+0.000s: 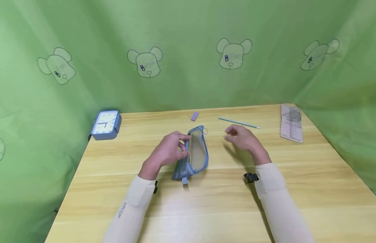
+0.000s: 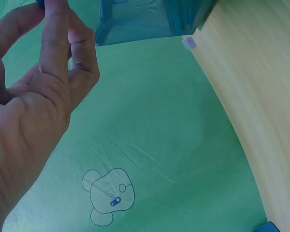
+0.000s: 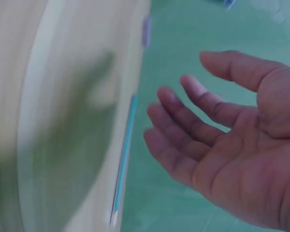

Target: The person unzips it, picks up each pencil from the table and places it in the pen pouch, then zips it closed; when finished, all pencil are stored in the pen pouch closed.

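A blue mesh pencil case (image 1: 197,153) is held up off the middle of the table, its zipped mouth spread wide. My left hand (image 1: 171,148) pinches the near-left rim of the case between thumb and fingers. In the left wrist view, part of the case (image 2: 140,21) shows beyond the fingers. To the right, my right hand (image 1: 241,136) hovers above the table with relaxed, slightly bent fingers and holds nothing. Just beyond it lies a teal pencil (image 1: 239,123). A purple eraser (image 1: 194,116) lies behind the case. What is inside the case is hard to make out.
A blue clock (image 1: 106,124) stands at the table's far left corner. Toward the far right lies a pinkish sheet or pad (image 1: 286,126) with clear rulers (image 1: 295,123) on it. Green curtains (image 1: 188,84) printed with bear heads surround the wooden table (image 1: 224,202).
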`<action>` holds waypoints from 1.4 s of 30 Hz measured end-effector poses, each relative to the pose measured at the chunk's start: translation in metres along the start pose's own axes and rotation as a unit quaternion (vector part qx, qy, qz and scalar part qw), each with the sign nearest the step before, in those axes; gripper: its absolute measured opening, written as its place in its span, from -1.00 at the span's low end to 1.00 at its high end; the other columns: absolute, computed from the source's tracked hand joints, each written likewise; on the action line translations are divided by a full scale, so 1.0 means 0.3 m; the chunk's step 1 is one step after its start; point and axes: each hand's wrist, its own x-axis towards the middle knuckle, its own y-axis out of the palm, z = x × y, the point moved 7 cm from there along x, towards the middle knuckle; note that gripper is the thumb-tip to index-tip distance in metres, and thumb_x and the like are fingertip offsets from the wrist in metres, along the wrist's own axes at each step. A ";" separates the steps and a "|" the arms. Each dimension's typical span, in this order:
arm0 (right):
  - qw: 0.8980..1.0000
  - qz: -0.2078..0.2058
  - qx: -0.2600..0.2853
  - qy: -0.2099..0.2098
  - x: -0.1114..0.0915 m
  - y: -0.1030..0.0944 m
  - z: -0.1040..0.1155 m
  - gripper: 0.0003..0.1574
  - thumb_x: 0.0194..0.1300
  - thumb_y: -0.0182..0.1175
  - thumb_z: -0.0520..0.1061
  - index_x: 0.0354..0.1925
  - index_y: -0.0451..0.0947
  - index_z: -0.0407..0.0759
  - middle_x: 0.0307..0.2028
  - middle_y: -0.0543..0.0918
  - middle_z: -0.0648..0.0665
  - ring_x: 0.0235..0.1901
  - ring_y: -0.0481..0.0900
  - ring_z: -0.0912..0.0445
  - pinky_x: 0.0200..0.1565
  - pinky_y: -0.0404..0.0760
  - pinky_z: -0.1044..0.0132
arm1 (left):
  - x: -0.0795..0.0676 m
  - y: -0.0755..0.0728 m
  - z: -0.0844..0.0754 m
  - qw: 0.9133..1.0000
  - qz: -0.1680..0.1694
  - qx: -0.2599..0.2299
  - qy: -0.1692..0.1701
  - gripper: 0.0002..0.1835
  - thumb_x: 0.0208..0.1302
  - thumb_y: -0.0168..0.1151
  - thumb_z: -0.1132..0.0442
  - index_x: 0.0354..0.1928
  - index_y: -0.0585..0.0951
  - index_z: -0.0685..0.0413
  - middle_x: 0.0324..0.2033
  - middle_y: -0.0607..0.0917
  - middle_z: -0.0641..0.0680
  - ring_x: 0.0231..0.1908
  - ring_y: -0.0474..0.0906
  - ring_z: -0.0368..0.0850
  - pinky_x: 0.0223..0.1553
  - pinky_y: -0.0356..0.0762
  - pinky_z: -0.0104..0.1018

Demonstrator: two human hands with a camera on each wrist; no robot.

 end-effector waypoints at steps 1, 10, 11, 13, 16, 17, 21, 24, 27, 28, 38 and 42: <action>1.000 -0.003 -0.017 0.006 0.007 -0.012 -0.023 -0.42 0.61 0.16 -0.08 0.41 0.41 -0.37 0.40 0.47 -0.51 0.43 0.42 -0.41 0.48 0.41 -0.35 | 0.001 0.001 0.001 1.000 0.002 0.002 0.000 -0.31 0.23 0.50 0.47 0.44 0.58 0.18 0.22 0.62 0.22 -0.11 0.73 -0.14 -0.13 0.76 -0.37; 0.994 0.012 -0.107 0.032 0.094 -0.074 -0.171 -0.08 0.53 0.18 -0.19 0.66 0.04 -0.36 0.63 0.05 -0.56 0.60 0.03 -0.54 0.57 0.08 -0.51 | 0.000 0.002 0.016 1.000 0.013 0.011 -0.010 -0.30 0.24 0.49 0.46 0.45 0.59 0.12 0.28 0.60 0.17 -0.09 0.73 -0.14 -0.14 0.76 -0.37; 0.993 0.013 -0.116 0.031 0.108 -0.082 -0.178 -0.05 0.51 0.18 -0.21 0.67 0.01 -0.38 0.64 0.01 -0.57 0.60 0.00 -0.55 0.58 0.05 -0.51 | 0.000 0.001 0.018 1.000 0.012 0.012 -0.010 -0.30 0.24 0.49 0.46 0.45 0.59 0.12 0.29 0.60 0.18 -0.09 0.73 -0.14 -0.14 0.77 -0.37; 0.990 0.016 -0.136 0.029 0.133 -0.097 -0.185 -0.03 0.47 0.17 -0.24 0.67 -0.02 -0.41 0.64 -0.01 -0.59 0.61 -0.03 -0.54 0.60 0.02 -0.48 | 0.000 -0.002 0.022 1.000 0.011 0.015 -0.011 -0.31 0.24 0.49 0.45 0.45 0.59 0.12 0.29 0.61 0.19 -0.09 0.73 -0.14 -0.14 0.76 -0.37; 0.986 0.030 -0.160 0.035 0.161 -0.111 -0.197 -0.03 0.45 0.12 -0.27 0.67 -0.04 -0.43 0.63 -0.01 -0.60 0.62 -0.04 -0.54 0.61 0.02 -0.47 | 0.001 -0.004 0.025 1.000 0.011 0.018 -0.011 -0.31 0.25 0.50 0.45 0.44 0.60 0.12 0.29 0.62 0.21 -0.10 0.73 -0.14 -0.14 0.74 -0.37; 0.985 0.035 -0.167 0.036 0.167 -0.113 -0.199 -0.04 0.45 0.11 -0.28 0.66 -0.03 -0.44 0.62 0.01 -0.61 0.61 -0.02 -0.54 0.61 0.03 -0.47 | 0.001 -0.004 0.026 1.000 0.012 0.019 -0.010 -0.32 0.24 0.50 0.45 0.44 0.60 0.12 0.28 0.62 0.21 -0.10 0.74 -0.15 -0.14 0.74 -0.37; 0.981 0.034 -0.187 0.040 0.182 -0.119 -0.207 -0.14 0.42 0.10 -0.33 0.61 0.14 -0.43 0.51 0.23 -0.61 0.51 0.20 -0.54 0.54 0.22 -0.49 | 0.002 -0.005 0.029 1.000 0.012 0.019 -0.010 -0.32 0.24 0.50 0.44 0.43 0.60 0.13 0.25 0.63 0.18 -0.10 0.74 -0.15 -0.14 0.73 -0.38; 0.980 0.022 -0.193 0.031 0.183 -0.114 -0.201 -0.30 0.41 0.11 -0.36 0.48 0.34 -0.43 0.34 0.43 -0.57 0.33 0.42 -0.47 0.43 0.41 -0.45 | 0.005 -0.006 0.032 1.000 0.010 0.019 -0.011 -0.32 0.23 0.50 0.45 0.43 0.60 0.14 0.23 0.64 0.16 -0.10 0.74 -0.15 -0.14 0.74 -0.38; 0.982 0.015 -0.187 0.016 0.175 -0.091 -0.186 -0.51 0.40 0.14 -0.38 0.27 0.53 -0.41 0.10 0.59 -0.45 0.11 0.54 -0.33 0.25 0.58 -0.32 | 0.008 -0.007 0.036 1.000 0.010 0.018 -0.012 -0.31 0.23 0.49 0.46 0.44 0.59 0.15 0.23 0.64 0.15 -0.09 0.74 -0.14 -0.13 0.74 -0.38; 0.982 0.016 -0.186 0.010 0.169 -0.080 -0.179 -0.55 0.38 0.15 -0.39 0.22 0.57 -0.40 0.03 0.61 -0.40 0.05 0.54 -0.28 0.19 0.60 -0.26 | 0.008 -0.006 0.035 1.000 0.011 0.018 -0.012 -0.31 0.23 0.49 0.46 0.44 0.59 0.15 0.23 0.64 0.16 -0.09 0.75 -0.14 -0.13 0.74 -0.38; 0.986 0.051 -0.161 -0.009 0.061 0.066 -0.073 -0.64 0.34 0.20 -0.40 0.10 0.60 -0.30 -0.14 0.67 -0.24 -0.14 0.56 -0.10 -0.06 0.61 0.05 | 0.008 0.003 0.042 1.000 0.015 0.019 -0.014 -0.32 0.25 0.50 0.45 0.44 0.59 0.13 0.24 0.63 0.17 -0.08 0.74 -0.14 -0.16 0.74 -0.38; 0.983 0.060 -0.174 -0.017 0.024 0.119 -0.011 -0.67 0.33 0.22 -0.40 0.06 0.60 -0.29 -0.27 0.62 -0.15 -0.26 0.52 -0.02 -0.20 0.56 0.16 | 0.007 -0.001 0.040 1.000 0.011 0.023 -0.015 -0.31 0.25 0.51 0.44 0.45 0.59 0.12 0.24 0.62 0.16 -0.09 0.74 -0.15 -0.13 0.74 -0.37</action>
